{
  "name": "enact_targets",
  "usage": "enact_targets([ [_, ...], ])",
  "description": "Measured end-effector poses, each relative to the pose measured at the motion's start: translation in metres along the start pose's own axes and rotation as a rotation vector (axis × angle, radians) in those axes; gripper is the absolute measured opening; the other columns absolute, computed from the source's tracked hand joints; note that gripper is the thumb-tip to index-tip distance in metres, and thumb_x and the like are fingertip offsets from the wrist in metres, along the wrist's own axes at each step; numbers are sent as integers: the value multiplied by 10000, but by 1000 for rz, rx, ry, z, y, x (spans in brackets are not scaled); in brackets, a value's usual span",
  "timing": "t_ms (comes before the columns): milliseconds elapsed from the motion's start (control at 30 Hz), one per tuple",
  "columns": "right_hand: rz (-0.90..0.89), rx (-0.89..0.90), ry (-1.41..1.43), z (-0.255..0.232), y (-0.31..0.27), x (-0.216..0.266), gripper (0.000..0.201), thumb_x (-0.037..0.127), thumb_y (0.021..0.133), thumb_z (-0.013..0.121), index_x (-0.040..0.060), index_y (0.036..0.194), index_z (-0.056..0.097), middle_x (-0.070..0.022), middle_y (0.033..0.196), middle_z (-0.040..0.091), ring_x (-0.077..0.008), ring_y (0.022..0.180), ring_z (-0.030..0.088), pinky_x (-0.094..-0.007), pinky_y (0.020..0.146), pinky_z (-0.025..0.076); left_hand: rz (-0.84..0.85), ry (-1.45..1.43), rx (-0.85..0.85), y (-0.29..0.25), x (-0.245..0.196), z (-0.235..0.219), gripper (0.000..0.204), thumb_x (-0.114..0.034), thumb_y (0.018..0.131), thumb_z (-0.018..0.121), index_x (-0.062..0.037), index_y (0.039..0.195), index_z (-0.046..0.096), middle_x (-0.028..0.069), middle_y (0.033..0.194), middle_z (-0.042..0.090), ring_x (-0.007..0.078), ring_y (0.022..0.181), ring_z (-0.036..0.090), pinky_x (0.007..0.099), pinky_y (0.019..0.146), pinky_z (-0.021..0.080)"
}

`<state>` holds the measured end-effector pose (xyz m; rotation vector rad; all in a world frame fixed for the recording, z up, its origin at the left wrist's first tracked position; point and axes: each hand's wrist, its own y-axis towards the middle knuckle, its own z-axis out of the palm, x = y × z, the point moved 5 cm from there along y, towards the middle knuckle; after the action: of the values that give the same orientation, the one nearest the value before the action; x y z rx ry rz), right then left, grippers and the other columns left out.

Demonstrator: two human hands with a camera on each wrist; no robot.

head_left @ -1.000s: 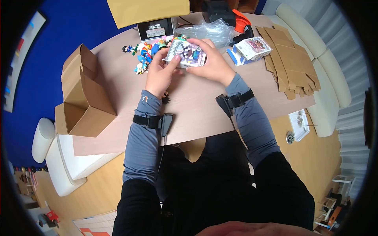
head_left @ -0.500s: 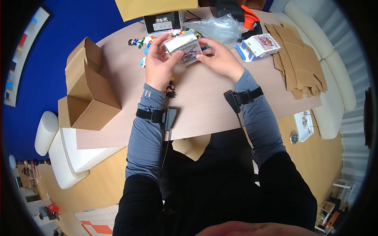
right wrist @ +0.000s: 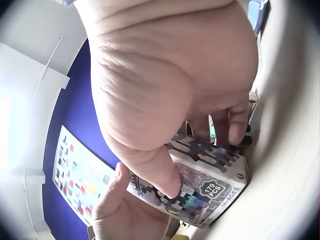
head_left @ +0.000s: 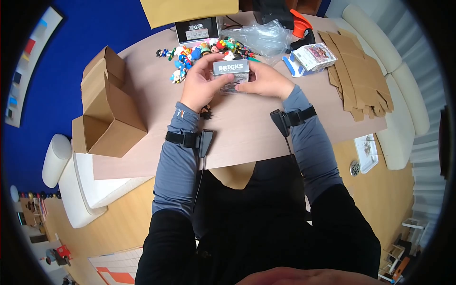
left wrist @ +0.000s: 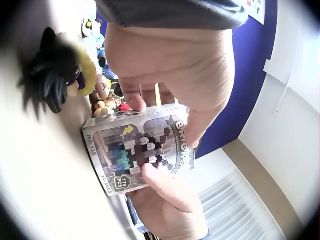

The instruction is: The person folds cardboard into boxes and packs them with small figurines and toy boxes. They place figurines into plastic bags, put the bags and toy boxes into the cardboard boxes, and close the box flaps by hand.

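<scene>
A small toy-brick box (head_left: 231,69) is held between both hands near the middle of the table. "BRICKS" reads on its grey end in the head view, and its printed front (left wrist: 142,152) shows a pixel-like figure and "179 PCS". My left hand (head_left: 202,85) grips its left side, thumb toward the front. From the right, my right hand (head_left: 268,81) holds it with the thumb (right wrist: 167,182) on the printed face and fingers behind. Beside the left hand lies a dark-haired figurine (left wrist: 55,70), mostly covered by that hand in the head view.
Several colourful figurines (head_left: 183,61) crowd the table behind the box. An open cardboard box (head_left: 116,126) stands left; flattened cardboard (head_left: 356,71) lies right. A white-and-blue box (head_left: 311,57), clear plastic bag (head_left: 263,37) and black package (head_left: 197,32) sit toward the back.
The box has turned in my hands, from its printed face showing upward to its "BRICKS" end facing up. Both hands still hold it, and it sits slightly further right in view.
</scene>
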<state>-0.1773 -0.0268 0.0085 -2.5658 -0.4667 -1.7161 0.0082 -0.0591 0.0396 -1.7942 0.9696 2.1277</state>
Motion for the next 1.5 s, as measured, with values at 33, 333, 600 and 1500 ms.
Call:
enact_targets([
  [33,-6,-4,0,-2,0,2,416,206,824,815,15,1138,620,-35,928,652,-118,829,587,-291,745,495,5,5,3,0,1,1,515,27,863,783,-9,1330,569,76,1276,619,167,1176,611,315,1020,503],
  [333,47,39,34,-2,-5,25,541,150,841,812,11,1307,575,-28,1015,668,-117,888,601,-283,800,518,-86,65,-20,0,-5,-1,504,16,881,764,9,1330,534,105,1214,661,152,1084,661,283,910,574],
  [600,-79,120,175,4,-3,28,502,67,845,771,7,1311,591,-77,1105,680,-116,912,645,-261,840,535,46,424,-236,-43,-131,-51,519,-111,959,716,-16,1423,505,76,1210,643,90,914,633,221,674,545],
  [1500,7,-204,41,-19,7,-3,218,129,925,682,22,1114,702,-37,950,703,-99,863,653,-254,776,544,-523,1522,-91,-101,-126,-317,465,-253,797,807,-17,1183,697,190,1073,743,315,1005,713,408,889,545],
])
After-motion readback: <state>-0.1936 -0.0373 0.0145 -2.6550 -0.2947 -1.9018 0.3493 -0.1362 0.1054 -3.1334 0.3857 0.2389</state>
